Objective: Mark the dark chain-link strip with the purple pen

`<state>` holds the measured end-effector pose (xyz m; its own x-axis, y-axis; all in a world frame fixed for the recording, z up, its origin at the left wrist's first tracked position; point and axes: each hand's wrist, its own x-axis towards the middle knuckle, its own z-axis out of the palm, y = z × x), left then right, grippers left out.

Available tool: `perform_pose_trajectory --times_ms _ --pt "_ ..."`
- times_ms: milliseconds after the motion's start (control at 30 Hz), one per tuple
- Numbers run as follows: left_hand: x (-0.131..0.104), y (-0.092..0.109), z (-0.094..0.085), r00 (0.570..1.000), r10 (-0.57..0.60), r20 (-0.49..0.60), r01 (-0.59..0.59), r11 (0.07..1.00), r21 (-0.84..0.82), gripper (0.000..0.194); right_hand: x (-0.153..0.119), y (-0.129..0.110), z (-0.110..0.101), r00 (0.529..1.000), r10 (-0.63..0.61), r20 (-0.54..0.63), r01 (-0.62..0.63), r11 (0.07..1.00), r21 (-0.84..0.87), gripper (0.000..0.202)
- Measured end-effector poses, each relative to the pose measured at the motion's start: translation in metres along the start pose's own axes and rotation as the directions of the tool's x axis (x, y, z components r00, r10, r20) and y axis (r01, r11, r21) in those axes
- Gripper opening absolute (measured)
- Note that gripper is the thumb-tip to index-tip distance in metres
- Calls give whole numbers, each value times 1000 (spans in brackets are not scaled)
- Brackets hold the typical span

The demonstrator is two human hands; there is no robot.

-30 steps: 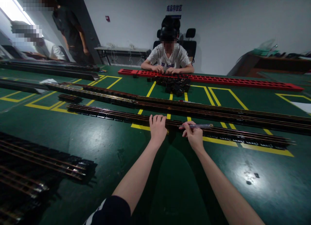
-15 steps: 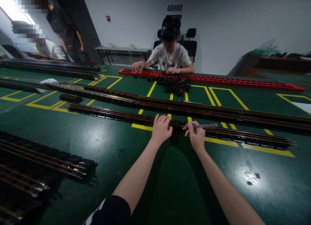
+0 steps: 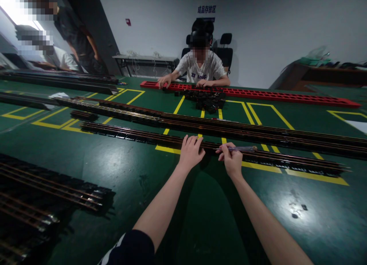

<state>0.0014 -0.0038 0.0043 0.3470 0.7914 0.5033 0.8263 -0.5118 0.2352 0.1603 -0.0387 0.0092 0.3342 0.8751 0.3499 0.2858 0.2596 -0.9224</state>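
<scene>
A long black segmented strip with copper-coloured rods [image 3: 132,134] lies across the table before me. My left hand [image 3: 190,152] is curled over the strip near its middle, fingertips on its far side and thumb bent toward the right. Just to the right, my right hand [image 3: 231,160] is closed around a slim screwdriver-like tool with a translucent handle [image 3: 246,148]. Its thin shaft points left, at the strip, and the handle end sticks out to the right. What the tip touches is too small to make out. The hands are a short distance apart.
More rodded black strips [image 3: 258,133] run behind mine, and others [image 3: 57,181] lie at near left. Opposite, a person [image 3: 200,64] handles a red slotted frame [image 3: 286,96] beside a heap of black pieces [image 3: 209,100]. Small dark bits [image 3: 304,207] lie at right on the green table [image 3: 120,215].
My hands and the tool stay almost in place; the left thumb has shifted very slightly right. Across the table, the person's hand on the red frame has moved a little to the right.
</scene>
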Motion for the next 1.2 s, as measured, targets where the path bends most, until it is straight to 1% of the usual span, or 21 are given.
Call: perform_pose_trajectory --times_ms 333,500,567,733,933,1067,1200 --pt "1 0 0 1000 0 -16 0 1000 5 30 -1 -2 0 1000 -11 -29 11 1000 -13 32" --pt "1 -1 3 999 16 -36 -15 1000 25 30 -1 2 0 990 -2 -141 -2 1000 -25 36" --pt "1 -1 5 999 20 -46 -19 999 31 30 0 5 0 986 2 -168 -7 1000 -29 37" --pt "2 0 6 998 25 -51 -23 999 43 28 2 4 0 994 -13 -107 10 999 -30 39" --pt "3 1 5 998 41 -42 -39 998 59 28 2 0 2 994 -9 -105 9 1000 -4 38" --pt "3 0 5 999 45 -10 -44 997 65 29 3 2 3 994 -11 -106 11 1000 -3 40" --pt "3 -1 7 999 53 -3 -52 996 73 30 4 5 1 995 -14 -98 13 1000 -4 40"
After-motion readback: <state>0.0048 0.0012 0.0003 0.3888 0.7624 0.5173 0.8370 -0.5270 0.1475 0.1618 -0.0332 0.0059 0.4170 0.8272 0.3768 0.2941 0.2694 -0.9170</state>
